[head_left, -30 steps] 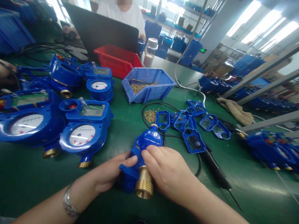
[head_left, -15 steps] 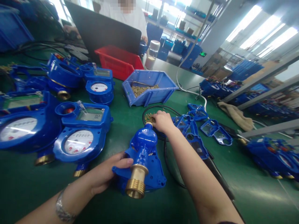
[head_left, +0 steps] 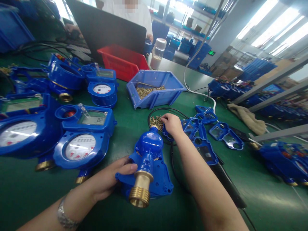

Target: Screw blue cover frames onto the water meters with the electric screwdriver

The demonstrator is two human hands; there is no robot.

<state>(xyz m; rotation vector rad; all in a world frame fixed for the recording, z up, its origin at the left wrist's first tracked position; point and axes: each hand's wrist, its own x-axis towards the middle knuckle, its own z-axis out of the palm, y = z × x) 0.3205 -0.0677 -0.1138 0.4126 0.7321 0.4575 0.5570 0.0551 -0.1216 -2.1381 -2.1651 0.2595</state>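
A blue water meter (head_left: 149, 150) with brass threaded ends lies underside up on the green table in front of me. My left hand (head_left: 120, 175) grips its left side, thumb on the blue housing and the other fingers partly hidden beneath. Just past the meter's far end is a small pile of brass screws (head_left: 156, 122). My right hand (head_left: 172, 124) is at the right edge of that pile, its fingertips pinched together. Whether a screw is between them is too small to tell.
A blue bin (head_left: 158, 98) of screws stands behind the pile, with a red bin (head_left: 122, 64) and a bottle (head_left: 158, 53) beyond. Finished-looking meters (head_left: 84, 138) crowd the left. Blue covers (head_left: 204, 150) and a black cable (head_left: 172, 160) lie right. A person sits behind the dark screen (head_left: 108, 29).
My right hand has drawn slightly right, from over the screw pile to its edge, and its fingers have come together. My left hand keeps its hold on the meter.
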